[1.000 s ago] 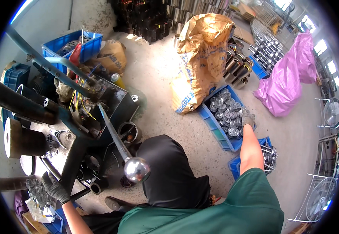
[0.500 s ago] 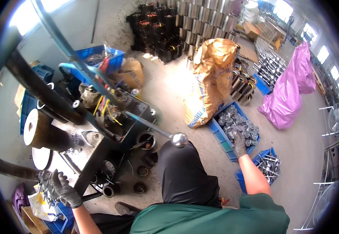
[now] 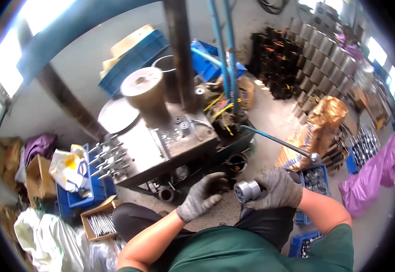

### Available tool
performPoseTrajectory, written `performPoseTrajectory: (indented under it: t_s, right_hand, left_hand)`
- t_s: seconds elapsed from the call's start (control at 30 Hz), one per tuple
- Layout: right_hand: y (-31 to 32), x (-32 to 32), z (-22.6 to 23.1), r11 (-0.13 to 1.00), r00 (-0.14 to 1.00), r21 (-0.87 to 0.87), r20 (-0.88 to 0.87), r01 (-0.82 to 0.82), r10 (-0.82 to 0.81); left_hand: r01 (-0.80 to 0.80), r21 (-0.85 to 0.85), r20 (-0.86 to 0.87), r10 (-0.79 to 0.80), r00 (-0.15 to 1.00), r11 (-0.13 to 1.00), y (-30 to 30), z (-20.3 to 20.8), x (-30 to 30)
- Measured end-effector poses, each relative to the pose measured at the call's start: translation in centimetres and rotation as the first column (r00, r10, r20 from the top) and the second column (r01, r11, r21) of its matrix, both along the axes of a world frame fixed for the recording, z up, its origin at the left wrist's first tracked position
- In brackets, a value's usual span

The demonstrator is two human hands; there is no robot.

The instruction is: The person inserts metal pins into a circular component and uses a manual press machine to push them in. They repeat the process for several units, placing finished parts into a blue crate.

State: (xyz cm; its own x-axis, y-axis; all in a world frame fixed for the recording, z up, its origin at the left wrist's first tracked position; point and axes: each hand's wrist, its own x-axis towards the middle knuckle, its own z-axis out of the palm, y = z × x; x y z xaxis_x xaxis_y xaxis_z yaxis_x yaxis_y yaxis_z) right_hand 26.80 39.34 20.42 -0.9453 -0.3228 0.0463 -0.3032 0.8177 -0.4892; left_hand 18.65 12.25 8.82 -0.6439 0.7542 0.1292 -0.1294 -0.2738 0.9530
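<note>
Both my hands wear grey work gloves and are held in front of my lap. My right hand (image 3: 277, 188) grips shiny round metal end caps (image 3: 247, 191), seemingly two side by side, with their round faces turned to the left. A short gap away, my left hand (image 3: 201, 197) has its thumb and fingers apart, the fingers curved, and nothing shows in it. Beyond the hands stands a metal work table (image 3: 188, 147). Several metal parts with thin shafts (image 3: 109, 156) sit in a cluster at its left edge. Small rings (image 3: 184, 127) lie on its top.
A thick round post (image 3: 149, 102) rises from the table beside dark columns. A blue lever with a ball end (image 3: 314, 157) reaches out to the right. Blue bins of metal parts (image 3: 316, 181) stand at my right. At left are a carton of thin rods (image 3: 101, 224) and a white sack (image 3: 47, 240).
My view has turned left. My right hand has come from the blue bin to my lap with the end caps. My left hand has left the shafted parts and moved in beside it.
</note>
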Motion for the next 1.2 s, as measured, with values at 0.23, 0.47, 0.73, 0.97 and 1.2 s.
performPoseTrajectory:
  t_s: [0.23,0.47,0.73,0.97,1.2]
  right_hand:
    - [-6.1,-7.9,-8.5,0.990,0.988,-0.058,0.080,-0.130,0.135]
    - [-7.5,-7.3,-10.8,0.985,0.963,-0.109,0.219,-0.136,0.157]
    - [-8.0,-6.3,-11.9,0.876,0.937,-0.476,0.263,-0.081,0.230]
    - [-6.7,-6.4,-11.4,0.585,0.731,-0.786,0.517,0.200,0.445]
    - [-6.4,-6.4,-11.3,0.465,0.610,-0.766,0.638,0.444,0.470]
  left_hand:
    - [-0.273,-0.294,-0.174,0.229,0.958,0.916,-0.6,-2.9,-1.1]
    - [-0.193,-0.403,-0.064,0.182,0.981,0.895,-2.2,-4.3,-0.4]
    - [-0.263,-0.348,-0.236,0.187,0.953,0.900,-2.8,-2.7,0.0]
    - [0.048,0.008,0.397,-0.048,0.917,0.999,-3.8,-1.5,-0.4]
    - [0.150,0.515,0.602,-0.481,0.638,0.844,-3.9,-4.7,-1.9]
